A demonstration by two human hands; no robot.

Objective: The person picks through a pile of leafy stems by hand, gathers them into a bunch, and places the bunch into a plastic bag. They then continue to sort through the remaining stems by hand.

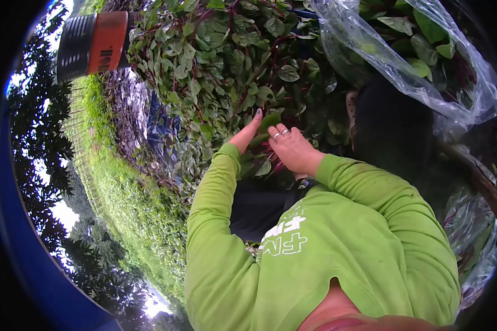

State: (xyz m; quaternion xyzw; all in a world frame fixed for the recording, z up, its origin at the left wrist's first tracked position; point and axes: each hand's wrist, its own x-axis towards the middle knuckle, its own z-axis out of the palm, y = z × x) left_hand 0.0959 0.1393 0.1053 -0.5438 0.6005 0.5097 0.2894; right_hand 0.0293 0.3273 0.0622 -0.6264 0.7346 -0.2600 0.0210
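Note:
My left hand (247, 134) is against one side of a small bunch of red-stemmed leafy greens (264, 165), one digit straight along the leaves and its other fingers mostly hidden. Closed over the bunch from the other side is my right hand (295, 150), with rings on its fingers. Red stems stick out below the right hand, and broad green leaves show between both hands. Just beyond lies a large heap of the same greens (204, 71), with small leaves and reddish stems.
A black drum with an orange band (107, 44) stands beyond the heap. Clear plastic (414, 83) holding larger leaves is at the upper right, with more plastic sheeting (469, 231) lower down. Blue sheeting (161, 129) lies beside the heap; greenery and trees are further off.

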